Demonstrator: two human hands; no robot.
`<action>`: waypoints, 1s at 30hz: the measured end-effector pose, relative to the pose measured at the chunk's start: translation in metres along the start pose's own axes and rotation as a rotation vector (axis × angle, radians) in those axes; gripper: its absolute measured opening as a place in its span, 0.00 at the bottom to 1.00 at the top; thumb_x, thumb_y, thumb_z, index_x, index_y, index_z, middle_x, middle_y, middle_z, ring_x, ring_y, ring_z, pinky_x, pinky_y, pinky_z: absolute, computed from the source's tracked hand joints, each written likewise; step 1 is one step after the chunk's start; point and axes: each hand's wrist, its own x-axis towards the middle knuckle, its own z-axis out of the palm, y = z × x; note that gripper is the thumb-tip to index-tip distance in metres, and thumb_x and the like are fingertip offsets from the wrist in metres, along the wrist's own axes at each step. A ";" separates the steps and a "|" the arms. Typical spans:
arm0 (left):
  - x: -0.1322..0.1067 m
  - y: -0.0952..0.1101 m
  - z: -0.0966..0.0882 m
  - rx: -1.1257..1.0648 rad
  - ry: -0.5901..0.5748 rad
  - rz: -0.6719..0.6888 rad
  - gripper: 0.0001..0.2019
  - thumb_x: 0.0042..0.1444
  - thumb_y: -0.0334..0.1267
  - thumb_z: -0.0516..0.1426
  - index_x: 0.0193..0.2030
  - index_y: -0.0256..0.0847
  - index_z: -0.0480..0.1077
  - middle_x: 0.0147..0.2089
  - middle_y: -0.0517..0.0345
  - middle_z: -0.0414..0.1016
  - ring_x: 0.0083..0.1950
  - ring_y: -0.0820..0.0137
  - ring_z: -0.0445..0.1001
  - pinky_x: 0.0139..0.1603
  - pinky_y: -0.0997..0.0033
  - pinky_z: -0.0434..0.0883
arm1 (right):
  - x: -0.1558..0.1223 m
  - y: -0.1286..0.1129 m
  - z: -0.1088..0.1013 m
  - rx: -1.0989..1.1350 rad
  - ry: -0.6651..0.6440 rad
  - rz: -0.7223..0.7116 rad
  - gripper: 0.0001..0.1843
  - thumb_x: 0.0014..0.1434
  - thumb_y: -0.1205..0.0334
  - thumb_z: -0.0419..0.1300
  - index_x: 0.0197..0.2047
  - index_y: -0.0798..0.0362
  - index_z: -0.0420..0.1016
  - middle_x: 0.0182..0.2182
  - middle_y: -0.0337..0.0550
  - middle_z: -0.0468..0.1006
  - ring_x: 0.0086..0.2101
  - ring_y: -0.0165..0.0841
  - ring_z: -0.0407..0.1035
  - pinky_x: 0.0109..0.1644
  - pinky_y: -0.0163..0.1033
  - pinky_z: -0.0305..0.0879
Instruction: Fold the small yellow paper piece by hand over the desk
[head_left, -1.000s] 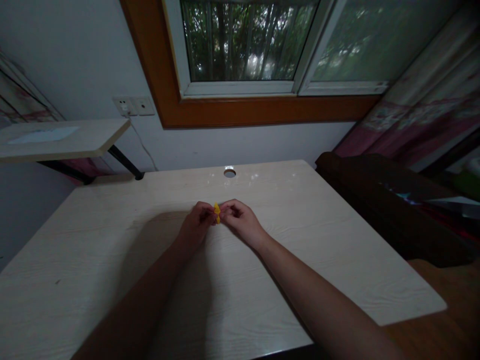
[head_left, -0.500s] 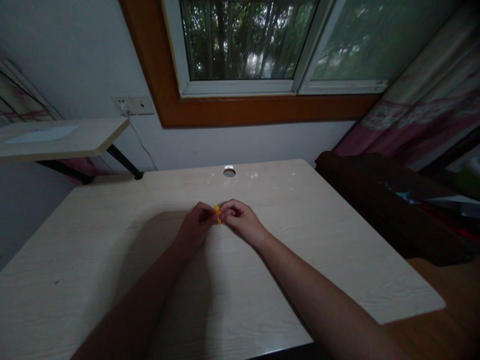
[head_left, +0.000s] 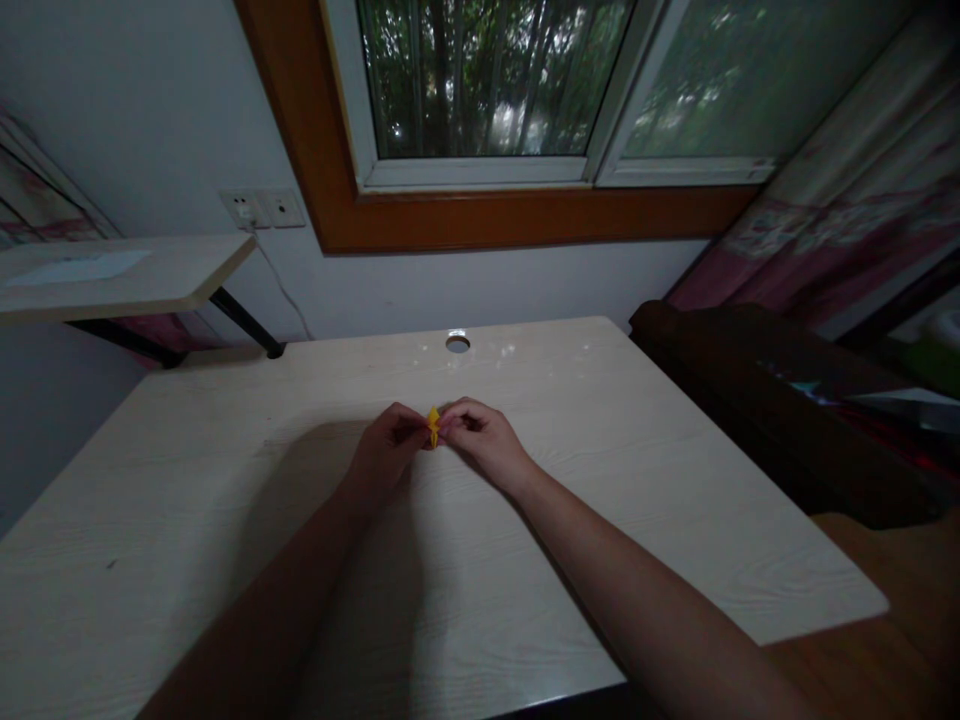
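A small yellow folded piece point(head_left: 433, 424), perhaps paper, is held between my two hands above the middle of the pale wood-grain table point(head_left: 600, 420). My left hand point(head_left: 386, 445) pinches it from the left with thumb and forefinger. From the right, the fingertips of my right hand point(head_left: 484, 437) pinch its other side. Pointed yellow parts stick out above and below the fingers. The fingertips cover the rest, so its exact shape cannot be made out.
A round cable hole point(head_left: 457, 344) lies near the table's back edge. At the left stands a raised shelf point(head_left: 127, 285) on black legs, with a white sheet on it. A cord hangs from the wall socket point(head_left: 262, 208). Dark furniture point(head_left: 750, 400) stands beyond the right edge.
The yellow piece shows a wider, more pointed top than before. Both hands keep almost the same place, with a slight shift of the fingers.
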 end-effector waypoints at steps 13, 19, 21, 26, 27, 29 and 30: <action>-0.001 0.009 0.003 -0.094 -0.010 -0.078 0.08 0.50 0.36 0.64 0.34 0.39 0.71 0.31 0.59 0.78 0.32 0.69 0.79 0.37 0.68 0.77 | 0.001 0.002 -0.003 -0.032 -0.047 -0.036 0.04 0.51 0.64 0.66 0.33 0.52 0.79 0.34 0.40 0.75 0.31 0.30 0.72 0.38 0.38 0.70; 0.000 0.009 0.001 -0.192 -0.025 -0.155 0.09 0.50 0.38 0.65 0.36 0.39 0.71 0.33 0.59 0.79 0.34 0.69 0.79 0.40 0.67 0.77 | 0.000 -0.002 -0.004 -0.166 -0.039 -0.101 0.05 0.52 0.63 0.65 0.35 0.51 0.80 0.35 0.41 0.75 0.33 0.30 0.71 0.39 0.37 0.68; 0.000 0.009 0.000 -0.222 -0.033 -0.170 0.09 0.52 0.40 0.64 0.37 0.39 0.72 0.34 0.58 0.79 0.35 0.69 0.79 0.41 0.67 0.77 | -0.001 -0.002 -0.005 -0.217 -0.034 -0.115 0.05 0.53 0.63 0.65 0.35 0.50 0.80 0.35 0.41 0.75 0.34 0.30 0.70 0.39 0.37 0.67; 0.001 0.012 0.001 -0.175 -0.025 -0.215 0.12 0.53 0.46 0.62 0.36 0.38 0.71 0.34 0.56 0.79 0.35 0.67 0.79 0.41 0.64 0.77 | -0.001 0.000 -0.006 -0.265 -0.045 -0.123 0.05 0.55 0.61 0.64 0.36 0.50 0.80 0.36 0.42 0.75 0.34 0.31 0.70 0.39 0.37 0.67; 0.001 0.012 0.001 -0.165 -0.019 -0.217 0.13 0.53 0.46 0.63 0.36 0.38 0.71 0.34 0.56 0.79 0.35 0.67 0.79 0.41 0.65 0.77 | -0.001 0.001 -0.007 -0.273 -0.044 -0.124 0.05 0.55 0.61 0.64 0.36 0.50 0.80 0.36 0.42 0.75 0.34 0.31 0.70 0.39 0.37 0.67; 0.002 0.011 0.002 -0.161 -0.006 -0.215 0.12 0.51 0.45 0.64 0.35 0.39 0.70 0.33 0.57 0.79 0.35 0.68 0.79 0.41 0.66 0.77 | -0.001 0.001 -0.007 -0.282 -0.037 -0.127 0.05 0.54 0.61 0.65 0.35 0.50 0.80 0.36 0.42 0.75 0.33 0.31 0.69 0.39 0.37 0.66; 0.002 0.010 0.002 -0.162 -0.001 -0.214 0.12 0.51 0.44 0.64 0.35 0.39 0.70 0.33 0.58 0.79 0.34 0.69 0.79 0.40 0.66 0.77 | -0.001 0.001 -0.007 -0.283 -0.035 -0.128 0.05 0.54 0.61 0.65 0.35 0.50 0.80 0.36 0.42 0.75 0.33 0.30 0.69 0.38 0.37 0.66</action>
